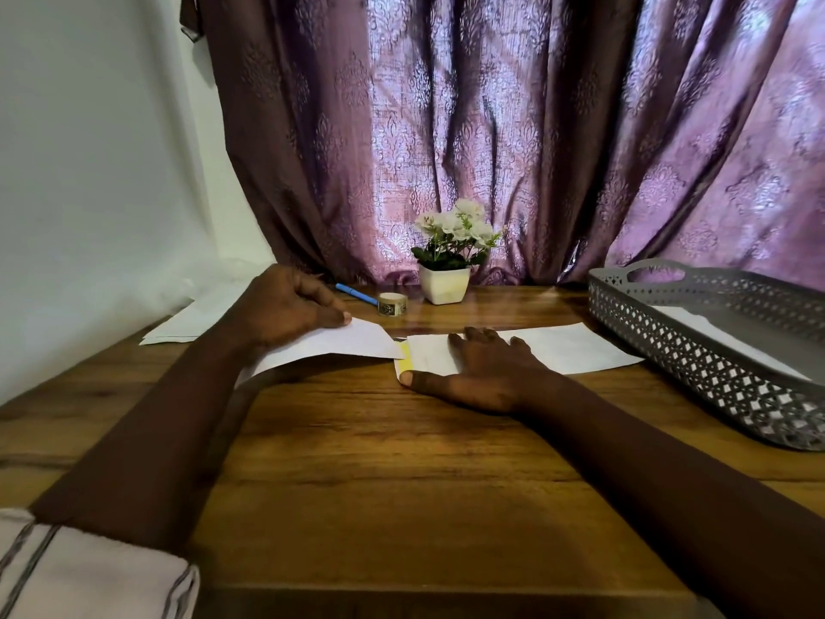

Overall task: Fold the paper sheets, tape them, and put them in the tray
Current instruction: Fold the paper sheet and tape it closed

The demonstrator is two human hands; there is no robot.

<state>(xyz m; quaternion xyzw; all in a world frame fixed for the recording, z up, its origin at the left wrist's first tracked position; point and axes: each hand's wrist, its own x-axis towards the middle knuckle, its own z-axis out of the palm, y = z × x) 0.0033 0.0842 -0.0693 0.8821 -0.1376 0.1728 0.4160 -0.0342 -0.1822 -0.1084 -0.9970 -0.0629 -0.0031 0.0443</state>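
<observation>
Sleeve: pale striped cloth at the near left corner, on the left arm.
Tabletop: brown wood grain, both forearms reaching out across it.
Right hand: lies palm down with straight, spread fingers, pressing on the flat sheet; the thumb points left along the sheet's near edge.
Flat sheet: white paper lying on the tabletop right of centre, its right end close to the tray.
Yellow strip: shows at the flat sheet's left end, just beside the thumb tip.
Left hand: fingers curled, thumb and fingers pinching the far edge of the lifted sheet.
Lifted sheet: white paper raised off the tabletop, its right corner reaching over the yellow strip.
Tray: grey, perforated walls, on the right.
Paper in tray: white, lying on the tray floor.
Spare sheets: white, at the far left, behind the left hand.
Tape roll: stands beyond the sheets, near the centre.
Pen: blue, just left of the tape roll.
Flower pot: white pot with white blooms, right of the tape roll.
Curtain: purple, patterned, hanging behind.
Wall: pale, at left.
</observation>
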